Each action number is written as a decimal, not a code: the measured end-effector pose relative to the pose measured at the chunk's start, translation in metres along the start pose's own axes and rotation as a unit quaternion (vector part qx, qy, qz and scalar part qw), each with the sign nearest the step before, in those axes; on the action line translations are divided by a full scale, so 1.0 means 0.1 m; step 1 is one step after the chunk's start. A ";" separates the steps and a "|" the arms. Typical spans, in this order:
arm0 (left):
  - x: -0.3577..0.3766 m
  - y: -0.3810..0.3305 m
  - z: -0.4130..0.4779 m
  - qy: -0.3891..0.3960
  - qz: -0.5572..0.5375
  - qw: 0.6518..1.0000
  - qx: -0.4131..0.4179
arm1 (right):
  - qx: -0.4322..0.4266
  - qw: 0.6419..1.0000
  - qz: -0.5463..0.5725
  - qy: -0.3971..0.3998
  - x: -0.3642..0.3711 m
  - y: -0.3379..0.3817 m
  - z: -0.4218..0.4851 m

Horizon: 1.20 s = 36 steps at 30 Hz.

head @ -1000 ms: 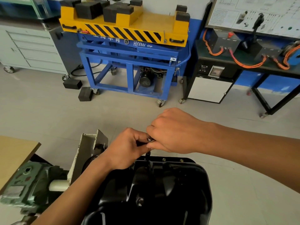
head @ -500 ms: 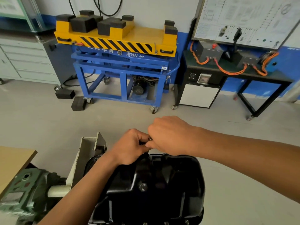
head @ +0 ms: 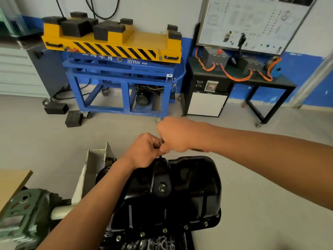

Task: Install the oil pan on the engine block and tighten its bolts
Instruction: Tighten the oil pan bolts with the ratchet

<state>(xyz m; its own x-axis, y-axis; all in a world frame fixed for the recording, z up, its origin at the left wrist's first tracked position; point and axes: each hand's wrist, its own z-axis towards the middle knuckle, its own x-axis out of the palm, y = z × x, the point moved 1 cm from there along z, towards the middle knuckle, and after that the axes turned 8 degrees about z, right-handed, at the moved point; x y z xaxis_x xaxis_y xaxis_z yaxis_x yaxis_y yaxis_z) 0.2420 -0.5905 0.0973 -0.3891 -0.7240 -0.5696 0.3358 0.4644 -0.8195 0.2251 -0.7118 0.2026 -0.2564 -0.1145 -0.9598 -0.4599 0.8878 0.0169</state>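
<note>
A head-worn wide-angle camera looks forward and down, close over the oil pan (head: 189,186).

a person's left hand (head: 144,152) and right hand (head: 173,136) meet over the far rim of a black oil pan (head: 191,184), fingers curled around a small metal tool (head: 161,142) mostly hidden between them. a row of bolts (head: 164,230) lines the pan's near flange. a green engine stand (head: 27,215) sits at left; a blue-and-yellow lift cart (head: 117,67) and a wired training bench (head: 281,83) stand by the far wall.
</note>
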 end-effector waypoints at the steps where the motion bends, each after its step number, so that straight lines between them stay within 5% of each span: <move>1: 0.00 -0.02 0.00 0.005 -0.009 1.000 -0.007 | -0.035 0.997 -0.067 0.012 -0.04 -0.01 0.00; 4: -0.01 -0.01 0.02 0.002 -0.028 0.999 -0.021 | -0.157 0.953 -0.256 -0.034 -0.09 -0.04 0.02; 8: 0.00 0.02 0.05 -0.001 -0.017 1.000 -0.013 | -0.221 0.935 -0.275 -0.050 -0.04 -0.19 0.01; 14: 0.01 0.05 0.05 -0.002 0.001 1.000 -0.018 | -0.113 0.991 -0.055 -0.052 0.06 -0.27 -0.02; 19: 0.00 -0.02 0.03 -0.012 0.046 0.998 -0.033 | -0.023 0.994 0.059 -0.088 0.16 -0.20 -0.01; 23: -0.02 -0.03 0.03 -0.010 0.042 0.998 -0.041 | 0.023 0.982 0.184 -0.036 0.14 -0.17 0.07; 27: 0.00 -0.05 0.01 0.013 -0.015 0.999 -0.042 | -0.071 0.997 0.012 -0.016 0.03 -0.22 0.06; 31: -0.01 -0.03 0.04 0.004 -0.023 0.999 -0.035 | -0.219 0.945 -0.236 -0.053 -0.08 -0.16 0.07; 36: -0.01 -0.03 0.04 -0.002 -0.011 0.999 -0.045 | -0.217 0.947 -0.230 -0.064 -0.05 -0.25 0.10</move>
<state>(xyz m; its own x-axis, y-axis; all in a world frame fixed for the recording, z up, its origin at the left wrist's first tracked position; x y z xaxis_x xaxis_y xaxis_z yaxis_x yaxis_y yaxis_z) 0.2445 -0.5931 0.1001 -0.3927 -0.7363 -0.5510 0.2485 0.4919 -0.8345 0.2461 -0.7294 0.2041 0.1475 -0.3651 -0.9192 -0.8113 0.4869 -0.3235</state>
